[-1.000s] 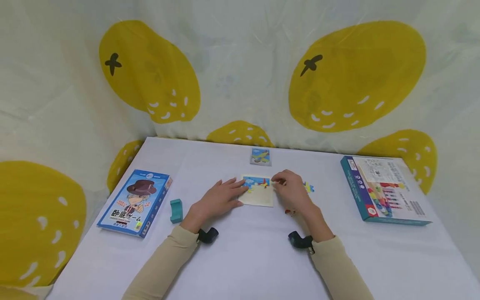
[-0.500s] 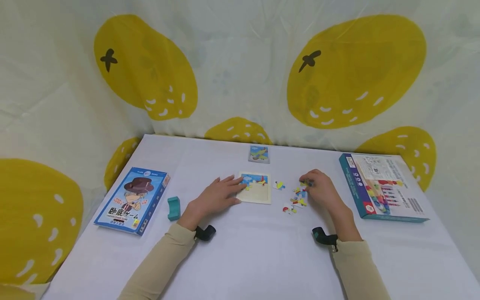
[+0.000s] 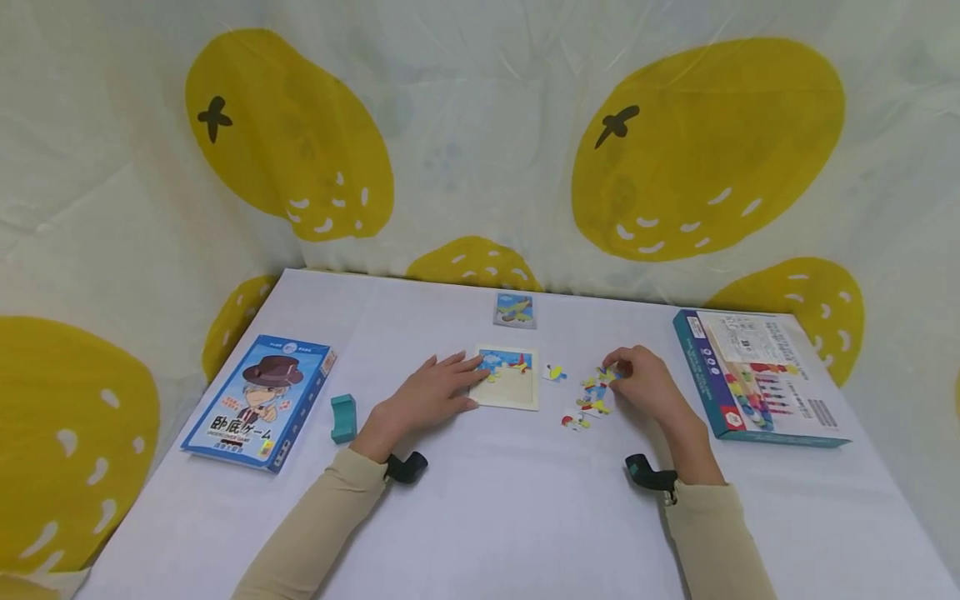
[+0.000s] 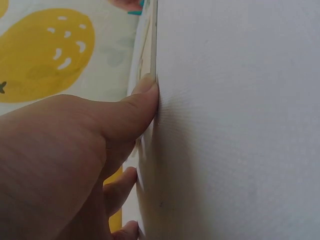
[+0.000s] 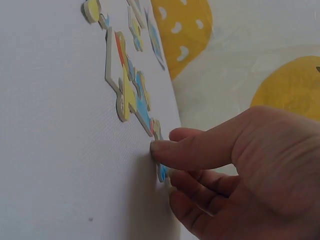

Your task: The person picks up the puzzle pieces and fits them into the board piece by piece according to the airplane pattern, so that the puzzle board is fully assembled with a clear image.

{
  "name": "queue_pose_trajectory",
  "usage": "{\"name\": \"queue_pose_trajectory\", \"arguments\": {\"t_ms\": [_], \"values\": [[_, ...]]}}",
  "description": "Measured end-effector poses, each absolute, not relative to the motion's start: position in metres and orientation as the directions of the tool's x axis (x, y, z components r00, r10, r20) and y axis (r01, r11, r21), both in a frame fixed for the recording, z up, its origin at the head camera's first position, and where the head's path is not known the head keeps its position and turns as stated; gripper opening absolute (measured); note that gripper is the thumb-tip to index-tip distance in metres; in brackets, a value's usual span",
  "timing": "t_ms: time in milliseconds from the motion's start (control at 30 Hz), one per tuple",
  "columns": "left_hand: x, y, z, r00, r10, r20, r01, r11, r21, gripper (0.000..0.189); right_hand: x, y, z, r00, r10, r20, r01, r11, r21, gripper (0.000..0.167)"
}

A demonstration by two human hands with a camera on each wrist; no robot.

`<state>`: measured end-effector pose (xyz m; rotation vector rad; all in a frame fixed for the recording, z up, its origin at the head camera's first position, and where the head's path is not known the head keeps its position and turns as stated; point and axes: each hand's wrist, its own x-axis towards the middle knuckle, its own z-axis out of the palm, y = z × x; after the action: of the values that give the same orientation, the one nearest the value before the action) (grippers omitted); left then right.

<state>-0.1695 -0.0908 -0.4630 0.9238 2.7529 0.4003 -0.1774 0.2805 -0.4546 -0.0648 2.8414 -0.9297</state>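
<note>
Head view, frame centre: puzzle tray (image 3: pixel 510 389) lies on the white tabletop (image 3: pixel 495 517); left hand (image 3: pixel 427 394) rests flat on its left edge, fingers straight.
Head view, right of centre: right hand (image 3: pixel 647 385) pinches a puzzle piece (image 3: pixel 609 374) among the loose pieces (image 3: pixel 588 404).
Head view, edges: blue game box (image 3: pixel 261 400) at left, teal block (image 3: pixel 343 418) beside it, second box (image 3: pixel 753 375) at right.
Left wrist view: thumb (image 4: pixel 131 111) presses the tray's edge (image 4: pixel 152 45); grip flat, not closed.
Right wrist view: thumb (image 5: pixel 200 148) and curled fingers (image 5: pixel 192 189) nip the piece (image 5: pixel 161 171) against the tabletop.
</note>
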Motion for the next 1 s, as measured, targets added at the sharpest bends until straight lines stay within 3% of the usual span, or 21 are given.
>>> {"name": "queue_pose_trajectory", "arguments": {"t_ms": [367, 667, 1000], "values": [[-0.170, -0.092, -0.463, -0.782, 0.615, -0.105, 0.554, 0.762, 0.336, 0.061, -0.175, 0.284, -0.450, -0.979, -0.069, -0.191, 0.061, 0.799, -0.598, 0.035], [-0.170, -0.092, -0.468, -0.792, 0.600, -0.110, 0.540, 0.774, 0.330, 0.062, -0.175, 0.283, -0.446, -0.983, -0.093, -0.157, 0.023, 0.790, -0.613, 0.034], [-0.171, -0.092, -0.469, -0.787, 0.608, -0.102, 0.549, 0.766, 0.334, 0.062, -0.177, 0.260, -0.445, -0.993, -0.029, -0.110, 0.059, 0.695, -0.717, 0.017]]}}
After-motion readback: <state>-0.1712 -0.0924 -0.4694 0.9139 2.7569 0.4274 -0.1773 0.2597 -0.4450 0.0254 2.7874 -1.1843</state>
